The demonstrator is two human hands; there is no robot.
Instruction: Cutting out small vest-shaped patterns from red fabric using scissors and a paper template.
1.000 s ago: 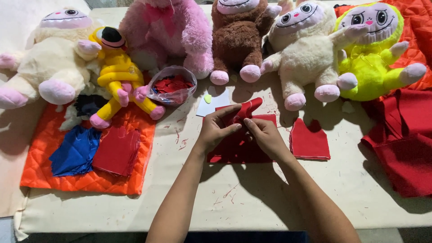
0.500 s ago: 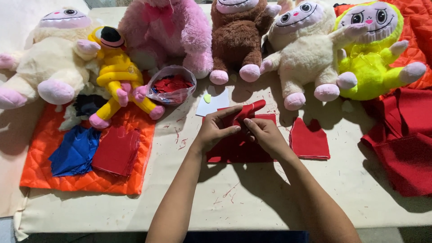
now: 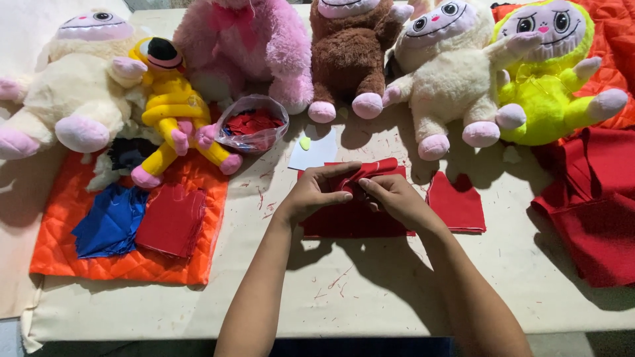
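A red fabric piece (image 3: 350, 221) lies on the cream table cover (image 3: 370, 291) in the middle. My left hand (image 3: 314, 194) and my right hand (image 3: 395, 197) both pinch its folded upper edge (image 3: 370, 169), fingertips meeting above the cloth. A second red fabric piece (image 3: 458, 205) lies flat just right of my right hand. A small white paper (image 3: 312, 155) with a pale green scrap sits behind the cloth.
Plush toys line the back: cream (image 3: 73, 86), yellow (image 3: 175, 112), pink (image 3: 248, 46), brown (image 3: 347, 59), cream (image 3: 450, 73), neon green (image 3: 549, 79). A clear bag of red scraps (image 3: 251, 125). An orange quilted mat (image 3: 119, 258) holds blue (image 3: 109, 221) and red (image 3: 170, 219) fabric. Red cloth pile (image 3: 595, 205) at right.
Both hands have shifted slightly on the red fabric, working its top fold; the raised flap now lies lower and flatter. Nothing else moved.
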